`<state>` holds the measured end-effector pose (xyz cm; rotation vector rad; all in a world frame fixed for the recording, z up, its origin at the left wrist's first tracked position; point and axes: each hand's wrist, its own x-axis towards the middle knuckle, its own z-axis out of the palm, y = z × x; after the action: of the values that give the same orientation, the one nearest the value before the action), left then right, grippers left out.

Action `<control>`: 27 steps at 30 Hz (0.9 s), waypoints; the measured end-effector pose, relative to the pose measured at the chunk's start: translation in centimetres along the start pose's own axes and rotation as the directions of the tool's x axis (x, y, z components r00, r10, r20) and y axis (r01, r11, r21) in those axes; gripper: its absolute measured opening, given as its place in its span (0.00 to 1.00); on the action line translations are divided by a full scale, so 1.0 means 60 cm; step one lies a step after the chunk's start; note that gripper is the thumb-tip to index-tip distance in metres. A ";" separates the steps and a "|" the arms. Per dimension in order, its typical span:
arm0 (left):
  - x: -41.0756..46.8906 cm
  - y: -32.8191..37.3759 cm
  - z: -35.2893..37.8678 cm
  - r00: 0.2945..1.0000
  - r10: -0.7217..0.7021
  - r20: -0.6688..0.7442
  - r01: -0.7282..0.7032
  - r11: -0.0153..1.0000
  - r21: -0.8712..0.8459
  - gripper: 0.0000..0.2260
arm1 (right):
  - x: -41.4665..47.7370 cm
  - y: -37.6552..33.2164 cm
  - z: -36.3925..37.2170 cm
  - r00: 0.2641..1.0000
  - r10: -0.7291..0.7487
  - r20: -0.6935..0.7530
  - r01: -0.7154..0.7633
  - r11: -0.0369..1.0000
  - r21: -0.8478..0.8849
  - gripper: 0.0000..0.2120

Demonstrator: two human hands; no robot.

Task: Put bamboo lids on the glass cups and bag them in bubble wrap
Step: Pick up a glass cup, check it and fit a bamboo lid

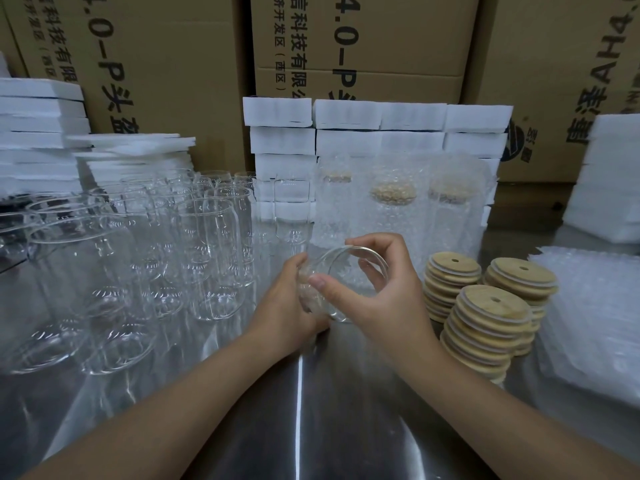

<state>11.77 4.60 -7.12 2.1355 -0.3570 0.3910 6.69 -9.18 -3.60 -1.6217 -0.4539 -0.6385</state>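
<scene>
Brown cardboard cartons (166, 57) printed with black characters form a wall behind a shiny metal desk (311, 417). In front of the cartons stand white foam blocks (381, 116) stacked in neat columns. More white foam sheets (41, 112) are piled at the far left, and another white foam pile (609, 174) sits at the far right.

The left half of the desk is crowded with clear, empty glass cups (207, 258), upright, lidless and packed close together. At the back centre, just in front of the foam blocks, three cups sealed in bubble wrap bags (391, 216) stand side by side, each with a pale bamboo lid showing through the wrap. On the right stand three stacks of round bamboo lids (488, 306), each lid with a small hole and a white ring at its edge. Just beside them, further right, lies a pile of flat bubble wrap bags (588, 306).

Near the middle of the desk, both hands hold one clear glass cup (346, 268), tilted so its open mouth faces up and toward the camera. It has no lid on it. The left hand (287, 303) wraps around the cup's lower body from the left. The right hand (384, 292) grips the rim, with its fingers (360, 242) curled over the far edge and the thumb pressed on the near side of the glass. The cup's base is hidden behind the hands, so I cannot tell whether it touches the desk.
</scene>
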 end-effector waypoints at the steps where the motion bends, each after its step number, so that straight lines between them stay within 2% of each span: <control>1: -0.001 -0.002 0.000 1.000 0.006 -0.016 -0.006 1.000 0.005 0.39 | 0.000 0.001 0.000 1.000 0.001 -0.007 -0.001 1.000 0.007 0.29; 7: -0.005 0.005 -0.004 0.996 0.070 0.045 -0.064 0.989 -0.136 0.49 | 0.003 0.002 -0.002 0.999 -0.023 -0.040 0.024 1.000 0.019 0.25; 13: -0.010 0.005 -0.003 0.998 0.046 0.044 -0.038 0.986 -0.160 0.54 | 0.004 0.007 -0.001 0.997 -0.036 -0.067 0.041 0.997 0.066 0.19; 23: -0.016 0.009 0.004 0.993 0.079 0.087 -0.050 0.954 -0.295 0.52 | 0.005 -0.007 -0.003 0.990 -0.035 -0.135 0.054 0.990 0.133 0.07; 27: -0.013 0.000 0.007 0.991 0.078 0.108 -0.040 0.946 -0.321 0.55 | 0.004 -0.009 -0.002 0.993 -0.052 -0.107 0.066 0.989 0.129 0.03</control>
<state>11.11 4.34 -7.64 1.8376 -0.5176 0.2220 6.53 -9.21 -3.00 -1.4471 -0.4602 -0.7186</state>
